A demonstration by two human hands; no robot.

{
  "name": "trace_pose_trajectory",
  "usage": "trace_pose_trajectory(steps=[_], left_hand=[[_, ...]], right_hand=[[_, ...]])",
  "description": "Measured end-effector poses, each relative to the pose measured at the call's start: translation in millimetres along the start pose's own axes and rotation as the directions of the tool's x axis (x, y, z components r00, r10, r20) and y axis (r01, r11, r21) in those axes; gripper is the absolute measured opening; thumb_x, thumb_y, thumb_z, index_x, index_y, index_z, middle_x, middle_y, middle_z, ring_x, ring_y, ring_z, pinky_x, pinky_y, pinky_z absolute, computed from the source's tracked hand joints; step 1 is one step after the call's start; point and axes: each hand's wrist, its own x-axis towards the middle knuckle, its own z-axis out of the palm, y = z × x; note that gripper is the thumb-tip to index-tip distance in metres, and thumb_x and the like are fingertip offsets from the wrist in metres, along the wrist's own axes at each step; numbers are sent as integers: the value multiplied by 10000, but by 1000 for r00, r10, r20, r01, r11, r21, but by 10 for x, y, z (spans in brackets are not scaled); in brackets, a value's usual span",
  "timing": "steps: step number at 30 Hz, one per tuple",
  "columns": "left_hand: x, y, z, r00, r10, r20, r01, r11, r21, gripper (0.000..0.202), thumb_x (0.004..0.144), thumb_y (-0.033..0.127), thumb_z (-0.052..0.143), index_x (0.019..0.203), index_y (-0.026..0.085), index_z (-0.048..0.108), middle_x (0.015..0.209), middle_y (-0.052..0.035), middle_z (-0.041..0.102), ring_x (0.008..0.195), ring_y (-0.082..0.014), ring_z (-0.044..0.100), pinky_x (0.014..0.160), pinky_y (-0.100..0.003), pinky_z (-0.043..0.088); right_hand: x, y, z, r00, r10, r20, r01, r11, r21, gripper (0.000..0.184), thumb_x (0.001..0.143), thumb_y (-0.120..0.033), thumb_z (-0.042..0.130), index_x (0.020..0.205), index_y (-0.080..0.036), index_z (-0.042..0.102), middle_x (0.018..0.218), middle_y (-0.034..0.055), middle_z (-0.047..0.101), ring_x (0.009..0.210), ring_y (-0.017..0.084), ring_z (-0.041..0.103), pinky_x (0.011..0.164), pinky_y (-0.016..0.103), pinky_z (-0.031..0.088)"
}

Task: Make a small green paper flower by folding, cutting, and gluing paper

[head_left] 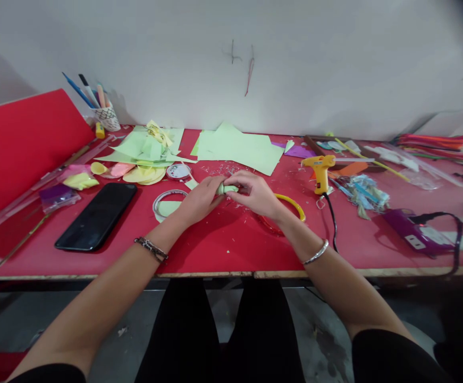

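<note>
My left hand and my right hand meet over the middle of the red table. Both pinch a small folded piece of light green paper between their fingertips, just above the tabletop. A bracelet sits on each wrist. Under my right wrist lies a yellow and red ring. A round clear ring with green paper inside it lies just left of my left hand.
A black phone lies at the left. Green paper sheets, yellow cut-outs, a tape roll and a pen cup sit further back. A yellow glue gun with its cord stands right. A red board leans far left.
</note>
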Motion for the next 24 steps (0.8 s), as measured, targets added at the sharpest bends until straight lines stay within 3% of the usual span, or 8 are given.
trace_pose_trajectory(steps=[8,16,20,24], left_hand=[[8,41,-43,997,-47,57,38,987,154,185,864,196,382,1009,99,445,975,-132,557,921,-224,521,758,-340,445],[34,176,-98,955,-217,205,117,905,410,244,913,253,287,1061,103,411,1040,-132,515,819,-199,572,559,-252,415],[29,163,-79,959,-209,189,84,853,514,256,919,209,248,1089,101,406,1054,-142,521,805,-188,587,561,-244,418],[14,121,-50,977,-131,167,22,843,537,253,907,152,239,1091,99,405,1080,-166,519,826,-192,595,609,-258,438]], right_hand=[[4,-18,35,999,34,-14,-34,999,-18,184,771,-251,544,898,-168,646,886,58,592,800,137,572,708,272,482],[0,-20,98,950,312,-3,-303,926,223,193,751,-257,557,875,-149,658,836,41,653,751,125,598,750,285,475],[-12,-2,117,913,409,6,-392,870,299,230,724,-267,588,903,-143,661,842,53,678,748,133,612,752,293,480],[-10,21,107,926,378,24,-370,890,265,230,713,-259,603,904,-146,664,868,58,681,765,142,612,783,319,476]])
